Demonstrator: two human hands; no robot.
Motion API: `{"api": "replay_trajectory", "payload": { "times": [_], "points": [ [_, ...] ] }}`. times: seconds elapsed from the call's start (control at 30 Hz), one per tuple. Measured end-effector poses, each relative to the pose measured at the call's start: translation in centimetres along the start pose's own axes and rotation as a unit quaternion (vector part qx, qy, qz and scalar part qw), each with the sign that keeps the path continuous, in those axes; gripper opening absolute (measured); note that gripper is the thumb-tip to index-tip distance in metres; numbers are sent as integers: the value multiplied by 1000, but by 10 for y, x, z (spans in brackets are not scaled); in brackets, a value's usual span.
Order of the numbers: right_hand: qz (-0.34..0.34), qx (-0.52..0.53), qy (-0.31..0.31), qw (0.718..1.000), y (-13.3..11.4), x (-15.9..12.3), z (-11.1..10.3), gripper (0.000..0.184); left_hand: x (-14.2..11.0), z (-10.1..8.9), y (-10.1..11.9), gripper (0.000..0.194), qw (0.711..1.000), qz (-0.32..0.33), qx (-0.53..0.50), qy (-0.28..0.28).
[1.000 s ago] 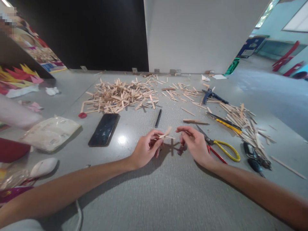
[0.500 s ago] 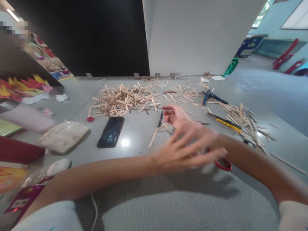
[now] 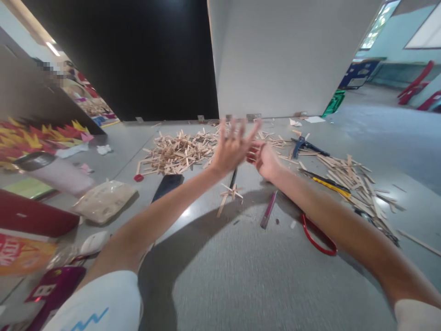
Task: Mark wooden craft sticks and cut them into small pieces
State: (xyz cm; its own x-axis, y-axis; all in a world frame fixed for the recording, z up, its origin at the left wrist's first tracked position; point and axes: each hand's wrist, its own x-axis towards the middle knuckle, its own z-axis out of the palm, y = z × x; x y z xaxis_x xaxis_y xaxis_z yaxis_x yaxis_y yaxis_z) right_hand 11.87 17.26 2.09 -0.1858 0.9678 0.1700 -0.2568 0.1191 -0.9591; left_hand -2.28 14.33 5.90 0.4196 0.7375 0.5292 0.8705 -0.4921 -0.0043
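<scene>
My left hand is raised above the grey table with its fingers spread wide and nothing in it. My right hand reaches forward beside it, close to the left hand's palm; its fingers are partly hidden and blurred. Below the hands a small glued cross of wooden sticks lies on the table. A large heap of wooden sticks spreads behind the hands, and a black pen lies under the left wrist.
A phone lies left of the cross, a pink cutter and red-handled scissors to its right. More sticks, a yellow tool and blue pliers lie at right. A plastic bag and mouse sit left.
Both hands let go of the stick piece, which now lies on the table. They swept up and forward, the left one opening wide. The camera tilted up.
</scene>
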Motion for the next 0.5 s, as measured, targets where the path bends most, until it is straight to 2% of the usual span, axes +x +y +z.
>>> {"api": "replay_trajectory", "payload": {
  "times": [0.07,0.1,0.13,0.17,0.2,0.27,0.33,0.43,0.5],
  "points": [
    [-6,-28,55,998,-9,-8,-13,44,6,-3,-29,69,991,-137,9,1],
    [-13,-54,77,996,-11,-14,-17,39,5,-3,-40,71,985,-170,-22,-22],
    [-22,-86,89,992,-13,-21,-21,28,1,-1,-49,71,981,-176,-67,-50],
    [-31,-121,92,988,-13,-29,-24,15,-4,2,-55,67,979,-168,-89,-75],
    [-39,-149,85,984,-12,-35,-26,14,-11,6,-58,60,978,-152,-106,-98],
    [-63,-190,54,978,-10,-45,-30,46,-26,13,-58,43,971,-118,-145,-146],
    [-93,-225,20,970,-15,-51,-32,57,-40,17,-53,29,960,-90,-187,-188],
    [-114,-266,-11,957,-44,-58,-34,38,-56,14,-49,25,938,-61,-246,-237],
    [-138,-275,0,951,-73,-65,-37,28,-62,10,-49,25,920,-44,-285,-265]
  ]
}}
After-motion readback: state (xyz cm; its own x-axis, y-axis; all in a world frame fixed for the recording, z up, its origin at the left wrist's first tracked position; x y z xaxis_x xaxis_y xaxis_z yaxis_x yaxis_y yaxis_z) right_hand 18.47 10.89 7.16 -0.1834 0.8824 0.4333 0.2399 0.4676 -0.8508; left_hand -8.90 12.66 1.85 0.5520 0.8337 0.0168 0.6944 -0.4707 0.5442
